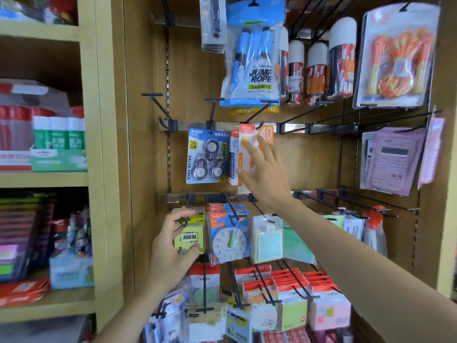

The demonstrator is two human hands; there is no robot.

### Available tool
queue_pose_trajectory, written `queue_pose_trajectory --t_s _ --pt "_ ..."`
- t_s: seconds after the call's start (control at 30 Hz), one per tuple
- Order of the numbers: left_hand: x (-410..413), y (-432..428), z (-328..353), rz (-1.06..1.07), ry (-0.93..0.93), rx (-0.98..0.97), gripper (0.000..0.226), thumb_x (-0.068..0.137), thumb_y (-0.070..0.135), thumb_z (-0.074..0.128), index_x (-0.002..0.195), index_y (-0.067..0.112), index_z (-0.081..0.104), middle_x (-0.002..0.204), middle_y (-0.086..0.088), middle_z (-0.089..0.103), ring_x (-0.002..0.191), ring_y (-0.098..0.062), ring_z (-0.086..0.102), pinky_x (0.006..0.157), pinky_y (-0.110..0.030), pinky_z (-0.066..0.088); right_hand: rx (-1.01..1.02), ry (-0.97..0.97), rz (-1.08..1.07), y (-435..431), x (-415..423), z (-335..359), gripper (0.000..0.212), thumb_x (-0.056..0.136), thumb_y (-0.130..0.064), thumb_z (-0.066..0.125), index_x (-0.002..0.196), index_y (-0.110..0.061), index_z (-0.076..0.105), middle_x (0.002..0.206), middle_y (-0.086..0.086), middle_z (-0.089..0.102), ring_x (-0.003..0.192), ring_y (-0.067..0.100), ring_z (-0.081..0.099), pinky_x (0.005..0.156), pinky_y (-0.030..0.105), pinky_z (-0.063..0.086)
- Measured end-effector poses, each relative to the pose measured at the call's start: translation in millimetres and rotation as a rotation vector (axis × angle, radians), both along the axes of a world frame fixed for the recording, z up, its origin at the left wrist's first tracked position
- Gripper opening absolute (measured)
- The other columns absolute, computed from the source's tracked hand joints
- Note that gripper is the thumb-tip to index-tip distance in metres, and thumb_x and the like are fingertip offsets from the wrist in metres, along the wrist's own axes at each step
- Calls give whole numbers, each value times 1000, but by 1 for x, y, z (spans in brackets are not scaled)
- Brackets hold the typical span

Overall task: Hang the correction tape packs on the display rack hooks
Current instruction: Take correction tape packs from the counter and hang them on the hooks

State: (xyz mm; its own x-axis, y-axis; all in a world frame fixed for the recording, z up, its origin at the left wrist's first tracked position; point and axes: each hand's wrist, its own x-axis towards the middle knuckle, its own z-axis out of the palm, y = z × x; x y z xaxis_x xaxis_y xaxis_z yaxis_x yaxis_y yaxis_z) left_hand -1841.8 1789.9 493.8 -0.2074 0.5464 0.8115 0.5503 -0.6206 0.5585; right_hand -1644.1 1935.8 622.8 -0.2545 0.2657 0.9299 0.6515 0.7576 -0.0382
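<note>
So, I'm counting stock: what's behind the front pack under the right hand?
An orange pack marked 40 hangs behind the front pack, with another white edge at its left. The right hand hides the rest.

Tan wooden back panel (309,164) with metal rails (183,125) — stocked wooden shelves (44,179) stand left.

Bright, even indoor light; glare on rail (222,126); left shelves (42,179) blurred; edges bowed, probably wide-angle distortion.

Value pack (197,167) left of tape pack (247,132); sticky notes (189,237) below; jump rope (252,58) above.
</note>
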Motion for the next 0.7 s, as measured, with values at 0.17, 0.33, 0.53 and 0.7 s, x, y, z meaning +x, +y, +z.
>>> queue_pose_trajectory --t_s 0.17,0.33,0.53,0.7 --pt "-2 -2 -3 11 11 -9 67 72 4 69 126 40 52 136 14 58 133 -12 51 106 -34 45 -116 -128 -145 17 -11 -2 69 94 -60 42 155 -39 17 167 0 -1 152 32 -1 116 56 21" --pt "-5 -3 -4 11 11 -15 66 71 5 69 124 40 52 136 13 57 130 -11 53 98 -36 54 -229 -260 -244 44 -24 15 75 96 -59 41 157 -37 3 167 3 -3 152 34 -5 119 58 12" --pt "-4 -4 -4 6 14 -42 79 73 -19 71 123 40 52 136 12 56 129 -14 54 97 -38 56 -415 -425 -305 70 -39 45 81 94 -59 47 157 -37 1 167 2 -10 152 37 -7 118 59 11" --pt "-9 -7 -2 -11 50 -74 71 75 -12 73 129 30 51 138 14 54 131 -11 52 98 -46 56 -453 -339 -131 35 -42 37 74 93 -53 53 157 -34 19 166 9 5 149 43 7 119 56 20"
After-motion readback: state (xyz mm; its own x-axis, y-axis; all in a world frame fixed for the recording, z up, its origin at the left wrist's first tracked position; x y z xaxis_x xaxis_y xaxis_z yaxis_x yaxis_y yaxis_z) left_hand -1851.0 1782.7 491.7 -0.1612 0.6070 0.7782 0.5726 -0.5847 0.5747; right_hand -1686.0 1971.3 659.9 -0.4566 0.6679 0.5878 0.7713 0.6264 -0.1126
